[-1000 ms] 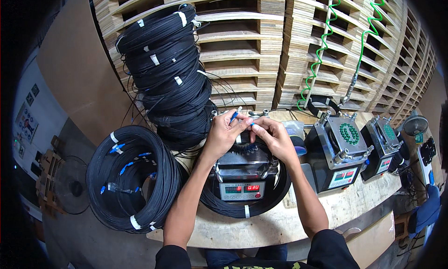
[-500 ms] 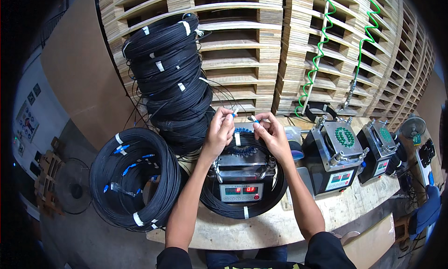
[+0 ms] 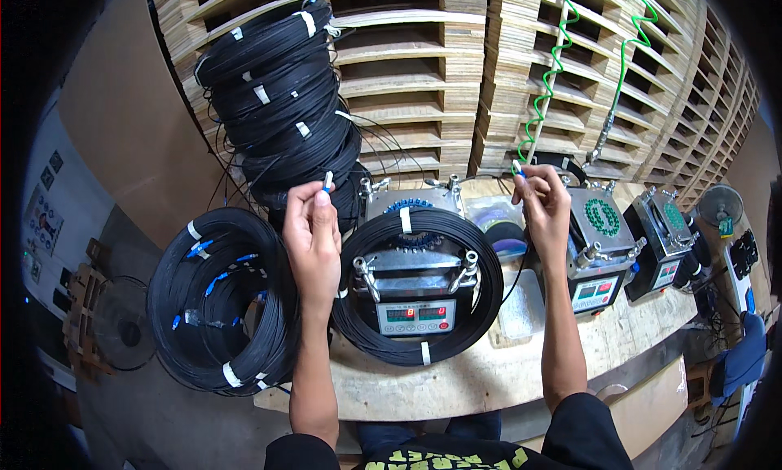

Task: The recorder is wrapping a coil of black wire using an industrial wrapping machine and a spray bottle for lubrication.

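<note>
Pinched between my left hand's [image 3: 316,238] thumb and fingers is a blue fiber connector with a white tip [image 3: 328,181], pointing up. My right hand [image 3: 544,205] grips a similar connector [image 3: 518,169]; a thin black cable hangs below that hand. Between my forearms, a coil of black cable [image 3: 423,354] with white ties leans around the front of a metal-topped polishing machine [image 3: 415,262]. Blue connectors [image 3: 407,205] form a ring on the machine's top. Its lit display panel [image 3: 415,317] shows through the coil.
To the left stand a wide black cable coil [image 3: 167,307] and a tall stack of coils [image 3: 281,99]. Two more machines [image 3: 599,226] [image 3: 664,234] with green rings sit on the right. A clear tray [image 3: 521,307] lies on the wooden table [image 3: 481,388]. Pallets [image 3: 399,71] rise behind.
My hands have moved apart from above the machine, left hand leftward and right hand rightward, each keeping its connector. The view has shifted slightly, and the display's reading differs.
</note>
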Motion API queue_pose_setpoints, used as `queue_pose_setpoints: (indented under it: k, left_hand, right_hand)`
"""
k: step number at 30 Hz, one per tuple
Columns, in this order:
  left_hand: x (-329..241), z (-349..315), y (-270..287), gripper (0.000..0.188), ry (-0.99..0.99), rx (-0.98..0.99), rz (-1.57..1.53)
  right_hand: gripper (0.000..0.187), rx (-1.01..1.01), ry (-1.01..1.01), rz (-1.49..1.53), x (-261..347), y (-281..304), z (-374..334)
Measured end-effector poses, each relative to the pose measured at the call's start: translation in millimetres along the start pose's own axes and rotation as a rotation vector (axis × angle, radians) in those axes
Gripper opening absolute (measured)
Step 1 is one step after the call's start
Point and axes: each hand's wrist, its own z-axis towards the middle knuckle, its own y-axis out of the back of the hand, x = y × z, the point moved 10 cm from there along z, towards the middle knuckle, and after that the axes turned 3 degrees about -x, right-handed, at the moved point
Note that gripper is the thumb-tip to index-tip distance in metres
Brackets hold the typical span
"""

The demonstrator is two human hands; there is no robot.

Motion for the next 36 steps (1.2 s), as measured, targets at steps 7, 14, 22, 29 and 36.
queue_pose_setpoints:
  k: [7, 14, 22, 29, 36]
  left_hand:
    - [18.3, 43.7, -13.2, 0.02, -0.275, -0.028, 0.587]
    - [81.7, 42.3, -21.5, 0.018, -0.033, 0.192, 0.618]
    - [95.6, 46.0, -34.7, 0.015, -0.088, 0.242, 0.711]
    - [95.0, 42.3, -30.5, 0.014, 0.007, 0.201, 0.625]
    - [108.7, 41.0, -22.9, 0.016, 0.109, 0.167, 0.55]
  right_hand:
    - [0.013, 0.023, 0.094, -0.021, 9.3, -38.4, 6.0]
    - [0.012, 0.353, 0.236, -0.393, -16.4, -96.5, 7.0]
    - [0.02, 0.681, 0.168, -0.397, -32.1, -135.6, 11.1]
    - [0.017, 0.688, 0.146, -0.48, -29.4, -135.7, 24.5]
    - [0.018, 0.994, 0.248, -0.583, -27.2, -162.2, 17.0]
